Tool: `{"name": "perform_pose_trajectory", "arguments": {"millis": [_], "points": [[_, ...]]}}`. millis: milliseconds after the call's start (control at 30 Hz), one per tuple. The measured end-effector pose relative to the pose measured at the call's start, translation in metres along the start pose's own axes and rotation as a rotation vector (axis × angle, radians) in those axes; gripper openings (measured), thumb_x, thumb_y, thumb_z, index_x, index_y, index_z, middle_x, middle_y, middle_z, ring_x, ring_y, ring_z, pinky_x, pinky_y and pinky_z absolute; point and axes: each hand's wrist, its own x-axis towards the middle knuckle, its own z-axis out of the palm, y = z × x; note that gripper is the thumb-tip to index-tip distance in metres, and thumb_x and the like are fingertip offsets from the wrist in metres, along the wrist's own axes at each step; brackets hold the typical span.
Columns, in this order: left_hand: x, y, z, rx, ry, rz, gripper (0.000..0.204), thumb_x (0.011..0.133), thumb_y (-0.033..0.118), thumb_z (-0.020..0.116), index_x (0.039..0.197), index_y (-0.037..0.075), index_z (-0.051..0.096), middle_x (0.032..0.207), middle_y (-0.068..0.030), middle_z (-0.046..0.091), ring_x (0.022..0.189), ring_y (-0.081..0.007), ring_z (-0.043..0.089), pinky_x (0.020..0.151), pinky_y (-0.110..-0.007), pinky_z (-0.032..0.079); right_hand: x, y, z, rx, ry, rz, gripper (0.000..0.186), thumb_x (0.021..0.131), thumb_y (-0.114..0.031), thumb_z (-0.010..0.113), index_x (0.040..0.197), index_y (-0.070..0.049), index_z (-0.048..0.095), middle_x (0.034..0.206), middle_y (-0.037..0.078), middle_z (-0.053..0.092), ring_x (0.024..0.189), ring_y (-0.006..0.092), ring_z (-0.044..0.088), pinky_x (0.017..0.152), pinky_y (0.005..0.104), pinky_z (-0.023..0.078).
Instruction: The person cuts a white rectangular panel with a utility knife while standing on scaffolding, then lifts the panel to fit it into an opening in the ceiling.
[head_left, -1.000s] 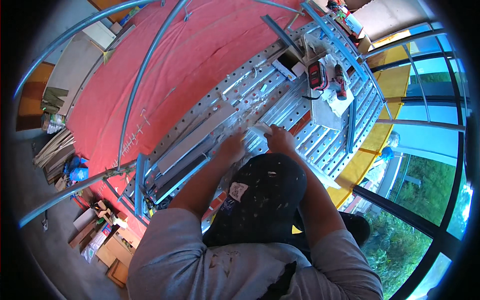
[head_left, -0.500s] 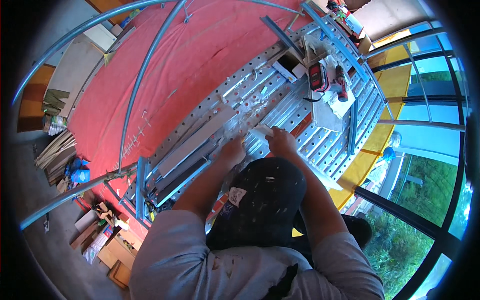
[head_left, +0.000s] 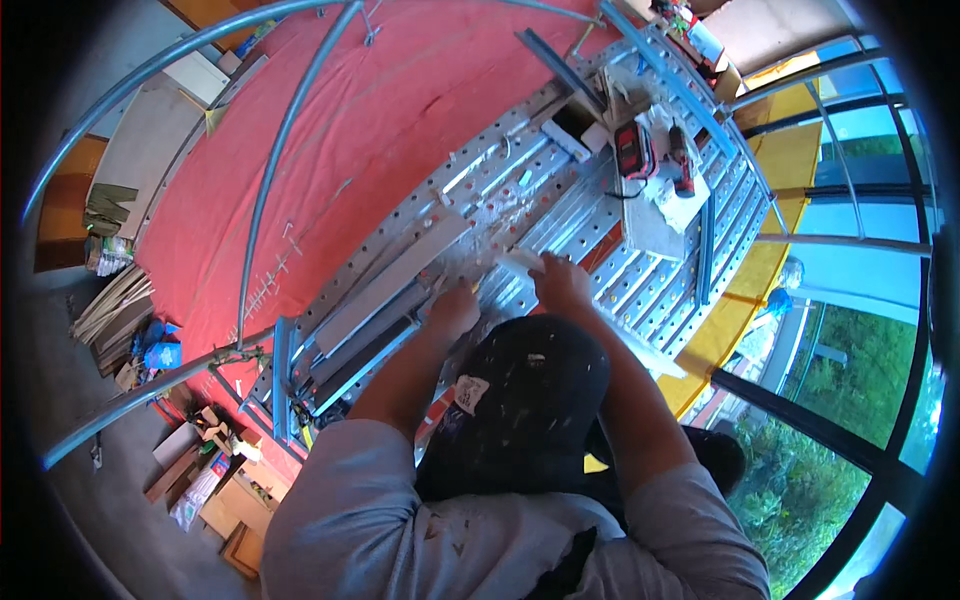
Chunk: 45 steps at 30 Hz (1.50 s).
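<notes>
- Head view looks straight down on a broad red sheet [head_left: 380, 110] that covers the upper left, with long curved blue-grey tubes [head_left: 270, 180] arching across it.
- Right of the sheet lies a platform of perforated metal planks [head_left: 640, 270], silvery, running from lower left to upper right.
- On the planks, towards the left, long flat grey metal strips [head_left: 390, 285] lie side by side, their near ends beside a short blue upright bracket [head_left: 280, 365].
- A person in a grey speckled shirt and a dark paint-flecked cap [head_left: 525, 400] leans over the planks, both forearms reaching up from the lower edge.
- Further up the planks a white cloth [head_left: 670, 205] lies spread, with a red and black battery pack [head_left: 633, 150] and a red tool [head_left: 680, 165] on or just beside it.
- Left hand [head_left: 455, 310] rests on the planks at the end of the grey strips, fingers curled; whether they grip anything cannot be told.
- Right hand [head_left: 562, 285] lies just beside the left, fingers closed around a small pale piece [head_left: 520, 262] whose end sticks out towards the upper left, on the planks between the two hands.
</notes>
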Motion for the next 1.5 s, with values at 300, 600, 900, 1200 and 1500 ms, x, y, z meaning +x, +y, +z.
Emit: {"name": "perform_pose_trajectory", "arguments": {"millis": [300, 600, 900, 1200, 1500], "points": [[0.030, 0.026, -0.048, -0.296, 0.309, 0.209, 0.045, 0.088, 0.016, 0.060, 0.131, 0.002, 0.058, 0.118, -0.0243, 0.068, 0.112, -0.0417, 0.064, 0.098, -0.049, 0.050, -0.006, -0.014, -0.005, 0.049, -0.021, -0.005, 0.031, 0.094, -0.034, 0.064, 0.115, -0.011, 0.065, 0.101, 0.016, 0.073, 0.095, 0.0366, 0.072, 0.081, 0.0500, 0.057], [0.096, 0.031, -0.088, -0.086, -0.205, 0.385, 0.053, 0.079, 0.012, 0.064, 0.132, 0.006, 0.063, 0.127, -0.0210, 0.067, 0.118, -0.0341, 0.065, 0.102, -0.041, 0.049, -0.009, -0.025, 0.004, 0.099, -0.056, 0.010, 0.030, 0.095, -0.035, 0.063, 0.112, -0.011, 0.065, 0.101, 0.016, 0.072, 0.095, 0.0371, 0.071, 0.082, 0.0513, 0.056], [0.128, 0.035, -0.065, -0.084, -0.233, 0.326, 0.057, 0.078, 0.037, 0.074, 0.125, 0.006, 0.066, 0.117, -0.0204, 0.071, 0.108, -0.0314, 0.070, 0.093, -0.041, 0.053, -0.009, -0.009, 0.000, 0.090, -0.045, 0.007, 0.028, 0.093, -0.032, 0.065, 0.109, -0.009, 0.066, 0.097, 0.017, 0.072, 0.092, 0.0377, 0.072, 0.080, 0.0518, 0.056], [0.114, 0.044, -0.035, -0.342, -0.052, 0.186, 0.057, 0.077, 0.031, 0.076, 0.123, 0.000, 0.064, 0.112, -0.0258, 0.071, 0.106, -0.0384, 0.069, 0.094, -0.045, 0.053, -0.006, 0.003, 0.006, 0.066, -0.003, -0.006, 0.026, 0.093, -0.031, 0.065, 0.108, -0.009, 0.066, 0.096, 0.016, 0.072, 0.090, 0.0381, 0.072, 0.078, 0.0521, 0.056], [0.096, 0.078, -0.091, -0.224, 0.343, 0.037, 0.034, 0.087, 0.019, 0.066, 0.113, -0.003, 0.065, 0.108, -0.0250, 0.070, 0.101, -0.0422, 0.068, 0.093, -0.051, 0.053, -0.009, 0.009, 0.003, 0.043, -0.015, 0.035, 0.028, 0.094, -0.033, 0.064, 0.110, -0.009, 0.065, 0.100, 0.017, 0.072, 0.092, 0.0390, 0.071, 0.080, 0.0526, 0.056]]}}
